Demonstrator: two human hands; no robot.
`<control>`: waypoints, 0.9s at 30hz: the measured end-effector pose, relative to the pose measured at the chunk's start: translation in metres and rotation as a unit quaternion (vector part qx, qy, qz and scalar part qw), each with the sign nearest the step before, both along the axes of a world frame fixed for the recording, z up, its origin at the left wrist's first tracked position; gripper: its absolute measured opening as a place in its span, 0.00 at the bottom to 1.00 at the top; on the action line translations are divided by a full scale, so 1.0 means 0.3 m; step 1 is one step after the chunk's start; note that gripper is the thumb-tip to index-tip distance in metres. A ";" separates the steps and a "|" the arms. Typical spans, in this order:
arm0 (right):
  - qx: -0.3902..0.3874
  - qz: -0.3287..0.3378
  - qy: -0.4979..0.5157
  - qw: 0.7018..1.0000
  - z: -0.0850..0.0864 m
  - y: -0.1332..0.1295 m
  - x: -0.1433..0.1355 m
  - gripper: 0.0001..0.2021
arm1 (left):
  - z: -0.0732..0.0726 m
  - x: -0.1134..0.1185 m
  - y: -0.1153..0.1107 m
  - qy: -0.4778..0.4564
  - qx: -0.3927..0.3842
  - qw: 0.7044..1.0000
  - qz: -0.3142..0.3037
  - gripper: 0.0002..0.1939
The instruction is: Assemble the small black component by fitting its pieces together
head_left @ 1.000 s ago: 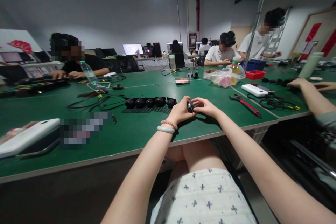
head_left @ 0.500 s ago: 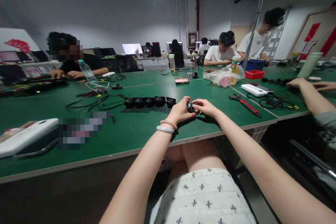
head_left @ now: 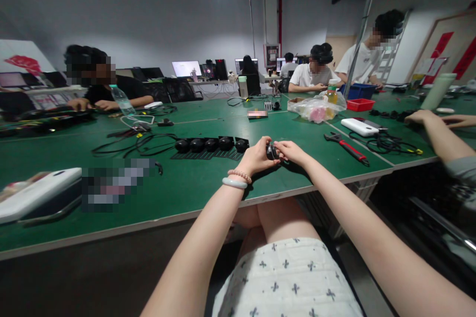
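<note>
Just above the green table (head_left: 208,183), my left hand (head_left: 256,156) is closed around a small black rounded part (head_left: 272,151), its thumb and forefinger on either side. My right hand (head_left: 292,152) meets it from the right, fingertips pinched at the part's right side. Whether those fingers hold a separate small piece I cannot make out. To the left of my hands, several similar black rounded parts (head_left: 211,144) stand in a row, with dark flat strips in front of them.
An adjustable wrench (head_left: 347,148) with red handles lies to the right, near a white power bank (head_left: 359,128) and coiled black cable (head_left: 394,144). Behind are a plastic bag (head_left: 316,111) and a red tray (head_left: 360,104). A co-worker's arm (head_left: 442,133) rests at far right.
The black part has turned slightly between my hands, showing more of its grey side. My right fingertips have shifted a little; both hands stay in the same place.
</note>
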State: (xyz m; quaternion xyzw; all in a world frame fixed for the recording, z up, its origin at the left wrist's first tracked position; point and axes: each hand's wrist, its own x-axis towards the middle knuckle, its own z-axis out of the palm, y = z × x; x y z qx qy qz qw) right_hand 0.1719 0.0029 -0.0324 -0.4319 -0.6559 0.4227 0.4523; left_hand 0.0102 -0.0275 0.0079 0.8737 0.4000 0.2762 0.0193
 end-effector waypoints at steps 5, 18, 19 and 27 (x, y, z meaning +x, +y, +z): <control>0.051 0.045 0.056 0.996 0.027 -0.022 0.012 0.20 | -0.007 -0.005 0.012 -0.007 -0.002 1.000 0.007 0.29; 0.073 0.103 0.065 0.990 0.048 -0.061 0.013 0.22 | -0.010 -0.012 0.023 -0.002 -0.009 1.000 0.019 0.31; 0.073 0.103 0.061 0.990 0.046 -0.059 0.014 0.21 | -0.011 -0.012 0.024 -0.003 -0.007 1.000 0.018 0.31; 0.063 0.095 0.052 0.992 0.044 -0.053 0.015 0.21 | -0.015 -0.013 0.026 0.002 -0.013 1.000 0.019 0.31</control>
